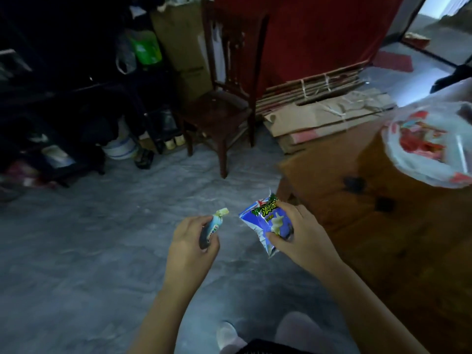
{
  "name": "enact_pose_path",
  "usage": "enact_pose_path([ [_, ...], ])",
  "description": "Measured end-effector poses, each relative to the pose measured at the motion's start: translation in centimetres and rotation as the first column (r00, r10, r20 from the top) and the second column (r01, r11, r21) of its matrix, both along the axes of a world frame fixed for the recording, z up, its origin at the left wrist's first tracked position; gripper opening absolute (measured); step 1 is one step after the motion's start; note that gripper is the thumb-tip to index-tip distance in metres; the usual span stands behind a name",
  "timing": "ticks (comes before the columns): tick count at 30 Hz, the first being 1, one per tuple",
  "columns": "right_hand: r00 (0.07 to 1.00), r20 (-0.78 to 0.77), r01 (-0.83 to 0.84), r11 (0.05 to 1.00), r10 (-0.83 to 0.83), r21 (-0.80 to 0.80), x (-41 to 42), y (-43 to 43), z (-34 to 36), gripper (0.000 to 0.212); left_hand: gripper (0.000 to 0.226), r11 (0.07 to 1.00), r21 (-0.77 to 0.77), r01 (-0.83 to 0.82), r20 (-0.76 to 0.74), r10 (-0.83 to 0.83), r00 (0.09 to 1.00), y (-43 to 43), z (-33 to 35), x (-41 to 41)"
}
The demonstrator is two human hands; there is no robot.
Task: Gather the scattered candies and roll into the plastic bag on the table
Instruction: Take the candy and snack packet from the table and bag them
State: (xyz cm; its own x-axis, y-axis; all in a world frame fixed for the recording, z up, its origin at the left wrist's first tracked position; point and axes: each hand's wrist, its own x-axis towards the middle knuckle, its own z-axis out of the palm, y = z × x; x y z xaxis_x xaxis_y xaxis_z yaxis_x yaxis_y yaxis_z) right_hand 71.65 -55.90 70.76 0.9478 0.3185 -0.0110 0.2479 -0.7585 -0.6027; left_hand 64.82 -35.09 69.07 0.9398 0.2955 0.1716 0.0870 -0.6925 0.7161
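Best to carry both items right and far toward the plastic bag (431, 149) lying on the wooden surface (357, 200), keeping the left hand (194, 241) curled tight around the small wrapped roll (214, 226) and the right hand (298, 233) pinched closed on the blue candy packet (265, 223), then lower each into the bag's mouth rather than toss. Counted: two hands, one roll, one blue packet, one plastic bag already showing red wrappers inside, too blurred to number. No loose candy visible on the near floor (102, 251).
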Motion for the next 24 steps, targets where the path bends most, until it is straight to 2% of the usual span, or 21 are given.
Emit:
enact_pose_path([
  [4, 1.000, -0.015, -0.021, 0.999, 0.020, -0.038, 4.0, 3.1, -0.6, 0.063, 0.028, 0.999, -0.026, -0.023, 0.009, 0.023, 1.000, 3.1, -0.4, 3.1],
  [9, 0.999, 0.021, 0.038, 0.999, -0.037, -0.028, 12.0, 4.8, -1.2, 0.066, 0.026, 0.999, -0.031, -0.014, 0.038, 0.015, 0.999, 5.1, -0.3, 10.7],
  [16, 0.988, 0.086, 0.134, 0.991, -0.132, -0.020, 24.7, 5.0, -0.1, 0.068, 0.034, 0.983, 0.060, 0.171, 0.045, -0.174, 0.984, 5.8, 2.2, 24.9],
  [20, 0.975, 0.102, 0.202, 0.979, -0.199, -0.011, 30.1, 4.4, -0.1, 0.067, 0.030, 0.974, 0.025, 0.226, 0.075, -0.227, 0.971, 4.9, 3.2, 32.5],
  [24, 0.944, 0.038, 0.327, 0.945, -0.327, 0.002, 33.5, 3.4, -0.8, 0.067, 0.032, 0.938, 0.001, 0.348, 0.108, -0.346, 0.932, 4.1, 3.2, 38.2],
])
